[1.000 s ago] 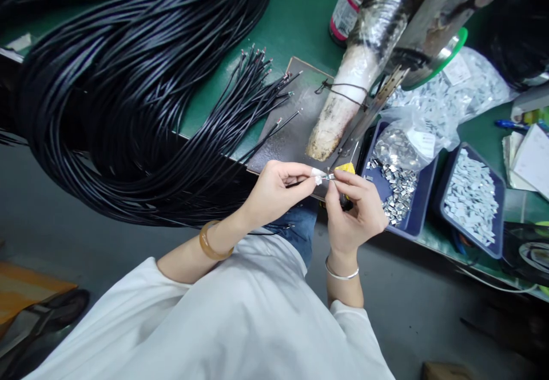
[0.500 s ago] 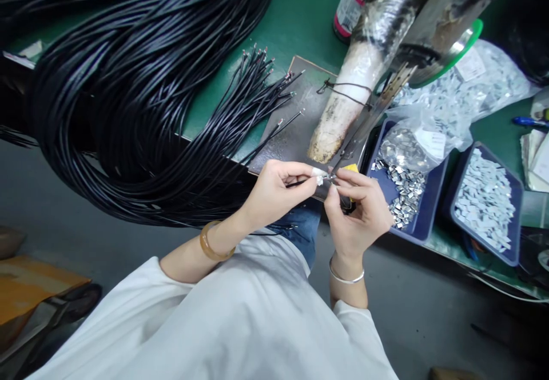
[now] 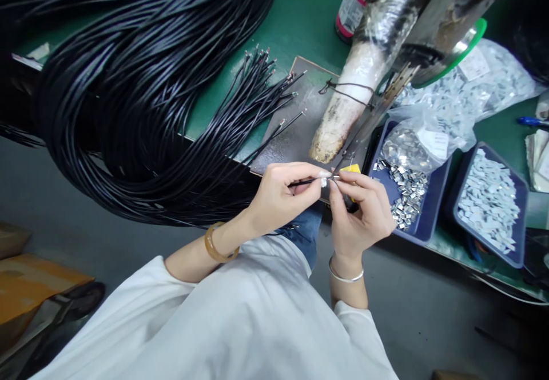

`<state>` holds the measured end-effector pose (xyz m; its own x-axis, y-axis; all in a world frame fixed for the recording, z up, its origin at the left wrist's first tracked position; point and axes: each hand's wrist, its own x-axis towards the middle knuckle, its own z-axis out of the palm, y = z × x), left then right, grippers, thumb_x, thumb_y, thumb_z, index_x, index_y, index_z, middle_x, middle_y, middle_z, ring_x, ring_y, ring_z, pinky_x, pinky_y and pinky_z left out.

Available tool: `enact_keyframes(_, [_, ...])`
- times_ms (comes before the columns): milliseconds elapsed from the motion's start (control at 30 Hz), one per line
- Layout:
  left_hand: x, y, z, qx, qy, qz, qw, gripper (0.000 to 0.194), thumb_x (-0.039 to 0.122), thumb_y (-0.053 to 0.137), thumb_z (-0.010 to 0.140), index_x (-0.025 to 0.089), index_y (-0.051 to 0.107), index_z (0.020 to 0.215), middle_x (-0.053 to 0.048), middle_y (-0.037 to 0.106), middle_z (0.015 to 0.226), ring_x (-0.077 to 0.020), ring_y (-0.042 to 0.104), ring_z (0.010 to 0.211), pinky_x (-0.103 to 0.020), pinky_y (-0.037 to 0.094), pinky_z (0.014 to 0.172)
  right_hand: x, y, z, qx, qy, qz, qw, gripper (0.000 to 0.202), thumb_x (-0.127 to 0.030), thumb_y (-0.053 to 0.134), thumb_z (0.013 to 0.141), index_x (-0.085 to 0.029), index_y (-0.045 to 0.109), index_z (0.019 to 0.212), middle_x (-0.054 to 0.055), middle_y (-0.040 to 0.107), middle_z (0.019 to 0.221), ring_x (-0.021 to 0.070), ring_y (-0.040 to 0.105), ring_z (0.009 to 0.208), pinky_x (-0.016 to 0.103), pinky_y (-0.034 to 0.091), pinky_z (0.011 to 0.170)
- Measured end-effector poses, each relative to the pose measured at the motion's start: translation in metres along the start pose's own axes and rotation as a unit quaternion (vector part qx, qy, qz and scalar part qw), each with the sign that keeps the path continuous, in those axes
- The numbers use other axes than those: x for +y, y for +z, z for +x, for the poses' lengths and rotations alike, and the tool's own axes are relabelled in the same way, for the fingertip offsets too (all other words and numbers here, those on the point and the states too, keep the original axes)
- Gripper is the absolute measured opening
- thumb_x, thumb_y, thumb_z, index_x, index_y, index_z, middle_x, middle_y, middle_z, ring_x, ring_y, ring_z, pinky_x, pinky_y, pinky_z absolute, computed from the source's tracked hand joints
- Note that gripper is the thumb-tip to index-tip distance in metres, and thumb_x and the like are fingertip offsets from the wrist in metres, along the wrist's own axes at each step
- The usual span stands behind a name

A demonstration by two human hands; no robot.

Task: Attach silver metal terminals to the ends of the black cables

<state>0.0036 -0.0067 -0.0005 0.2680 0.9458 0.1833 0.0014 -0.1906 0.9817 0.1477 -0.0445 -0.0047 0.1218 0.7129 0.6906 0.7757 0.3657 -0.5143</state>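
My left hand is closed in a pinch on a black cable, near the cable's end. A small white piece shows by its fingertips. My right hand meets it from the right, thumb and fingers pinched at the tip of the cable; what exactly lies between them is too small to make out. Just beyond the fingertips ends a thin metal rod that slants down from the upper right. Past my left hand, a bundle of black cables lies with stripped ends over a dark metal plate.
A plastic-wrapped pipe slants over the plate. To the right stand a blue tray of small metal pieces and a blue tray of pale flat pieces. Plastic bags lie behind them. A large cable coil hangs over the table's left edge.
The fingertips of both hands have come slightly closer together at the cable's end. More of the black cable shows in my left hand. The view has shifted slightly.
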Motion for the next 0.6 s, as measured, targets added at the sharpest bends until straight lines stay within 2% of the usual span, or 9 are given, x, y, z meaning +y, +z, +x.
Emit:
enact_keyframes(100, [0.000,-0.002,0.001,-0.006,0.030,0.003,1.000,0.015,0.014,0.064,0.085,0.014,0.079,0.090,-0.007,0.078,0.090,-0.0128,0.068,0.074,-0.019,0.053,0.066,-0.002,0.000,-0.001,0.007,-0.003,0.007,1.000,0.018,-0.009,0.074,0.082,-0.023,0.068,0.091,0.000,0.075,0.097,0.0149,0.073,0.089,0.033,0.062,0.080])
enact_keyframes(300, [-0.005,-0.001,0.000,-0.043,-0.081,-0.063,0.994,0.017,0.020,0.063,0.087,0.013,0.078,0.089,-0.003,0.069,0.070,-0.0104,0.060,0.062,-0.020,0.047,0.059,0.001,-0.003,-0.009,-0.006,0.009,0.043,0.999,0.016,-0.008,0.070,0.083,-0.021,0.064,0.091,0.003,0.076,0.099,0.0160,0.074,0.090,0.032,0.063,0.079])
enact_keyframes(367, [-0.004,0.000,0.000,-0.053,-0.098,-0.082,0.990,0.016,0.021,0.064,0.086,0.012,0.078,0.089,-0.001,0.065,0.067,-0.0090,0.055,0.060,-0.020,0.044,0.057,0.003,-0.008,-0.014,0.018,0.044,0.066,0.997,0.016,-0.011,0.066,0.087,-0.022,0.063,0.097,0.001,0.076,0.095,0.0147,0.075,0.079,0.029,0.062,0.069])
enact_keyframes(433, [-0.002,-0.001,-0.001,-0.065,-0.110,-0.108,0.986,0.016,0.021,0.065,0.085,0.012,0.078,0.090,0.000,0.061,0.065,-0.0082,0.051,0.059,-0.020,0.041,0.056,0.003,-0.015,-0.017,0.048,0.063,0.058,0.995,0.017,-0.013,0.064,0.089,-0.023,0.063,0.102,-0.002,0.074,0.084,0.0114,0.070,0.063,0.023,0.054,0.053])
enact_keyframes(467, [-0.002,-0.001,-0.002,-0.071,-0.116,-0.120,0.983,0.017,0.021,0.066,0.085,0.012,0.078,0.091,0.000,0.060,0.064,-0.0079,0.049,0.058,-0.020,0.040,0.055,0.002,-0.017,-0.017,0.043,0.058,0.035,0.997,0.017,-0.014,0.065,0.089,-0.023,0.064,0.103,-0.004,0.072,0.078,0.0094,0.066,0.055,0.021,0.050,0.049])
enact_keyframes(600, [-0.001,-0.002,-0.008,-0.078,-0.114,-0.126,0.982,0.022,0.021,0.062,0.086,0.012,0.078,0.097,0.001,0.056,0.062,-0.0075,0.044,0.055,-0.020,0.038,0.052,-0.006,-0.021,-0.015,-0.083,0.004,-0.082,0.993,0.011,-0.023,0.070,0.088,-0.023,0.067,0.098,-0.009,0.059,0.058,0.0053,0.054,0.046,0.018,0.044,0.052])
